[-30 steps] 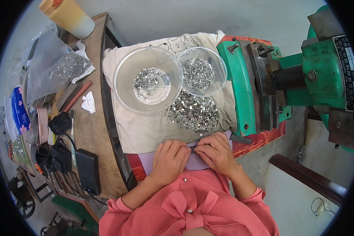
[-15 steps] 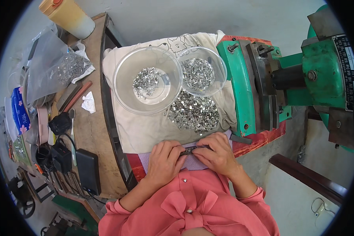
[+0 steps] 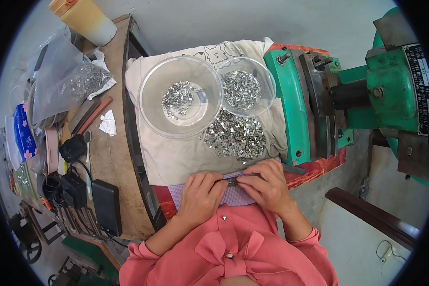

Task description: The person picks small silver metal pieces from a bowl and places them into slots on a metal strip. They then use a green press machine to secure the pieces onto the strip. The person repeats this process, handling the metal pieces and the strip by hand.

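Note:
A narrow dark metal bar [image 3: 231,181] lies crosswise between my hands, low over the purple cloth [image 3: 238,196] at the table's near edge. My left hand [image 3: 199,194] pinches its left end, and my right hand [image 3: 266,187] grips it from the right; the fingers hide most of its length. Just beyond them, a heap of small shiny metal pieces [image 3: 237,137] rests on the beige cloth [image 3: 169,164]. A large clear tub [image 3: 150,112] behind holds a few similar pieces. Beside it, a smaller clear tub [image 3: 269,97] contains slim silver pins [image 3: 242,89].
At right stands a green machine [image 3: 298,128] with dark metal plates. On the left, a wooden bench [image 3: 110,162] carries a black box [image 3: 107,207], a tissue pack [image 3: 25,131], a plastic bag of metal parts [image 3: 88,81] and a yellow-and-white container [image 3: 88,24].
My right hand has shifted slightly upward and the bar between the hands shows a little differently. The left hand stays nearly in place. The tubs and the heap look the same.

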A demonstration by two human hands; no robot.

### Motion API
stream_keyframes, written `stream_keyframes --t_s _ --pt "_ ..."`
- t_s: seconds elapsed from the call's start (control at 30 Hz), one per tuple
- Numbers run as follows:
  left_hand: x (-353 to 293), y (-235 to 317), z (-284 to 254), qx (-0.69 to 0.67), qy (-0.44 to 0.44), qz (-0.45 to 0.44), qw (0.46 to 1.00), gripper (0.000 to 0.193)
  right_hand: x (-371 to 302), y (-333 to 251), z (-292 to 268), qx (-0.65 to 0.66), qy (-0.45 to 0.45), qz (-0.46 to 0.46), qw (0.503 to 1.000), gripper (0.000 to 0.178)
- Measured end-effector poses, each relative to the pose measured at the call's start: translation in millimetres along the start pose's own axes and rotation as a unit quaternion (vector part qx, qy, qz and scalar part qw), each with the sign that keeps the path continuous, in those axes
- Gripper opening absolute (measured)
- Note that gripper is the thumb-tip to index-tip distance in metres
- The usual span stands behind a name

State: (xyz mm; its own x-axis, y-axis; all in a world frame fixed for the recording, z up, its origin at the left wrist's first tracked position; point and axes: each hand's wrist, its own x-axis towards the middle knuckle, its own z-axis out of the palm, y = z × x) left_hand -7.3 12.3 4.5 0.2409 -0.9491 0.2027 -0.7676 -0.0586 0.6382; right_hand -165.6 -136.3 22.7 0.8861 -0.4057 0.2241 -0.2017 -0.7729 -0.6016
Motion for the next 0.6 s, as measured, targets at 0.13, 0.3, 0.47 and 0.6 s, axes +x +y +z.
stream_keyframes --t_s 0.13,0.3,0.47,0.6 --pt "3.7 1.4 1.5 -0.005 -0.008 0.000 1.000 0.015 -7.4 3.9 -3.3 -0.014 0.013 0.016 1.000 0.024" --pt "7.3 4.1 6.2 -0.017 -0.001 -0.012 1.000 0.017 -11.3 2.8 1.0 -0.007 0.018 0.025 1.000 0.024" --pt "10.6 6.6 9.0 -0.020 -0.004 -0.015 1.000 0.016 -12.9 2.8 4.6 -0.008 0.009 0.026 1.000 0.024" --pt "8.7 6.4 8.1 -0.021 -0.008 -0.016 1.000 0.016 -14.7 2.2 7.9 -0.019 0.004 0.013 1.000 0.024"
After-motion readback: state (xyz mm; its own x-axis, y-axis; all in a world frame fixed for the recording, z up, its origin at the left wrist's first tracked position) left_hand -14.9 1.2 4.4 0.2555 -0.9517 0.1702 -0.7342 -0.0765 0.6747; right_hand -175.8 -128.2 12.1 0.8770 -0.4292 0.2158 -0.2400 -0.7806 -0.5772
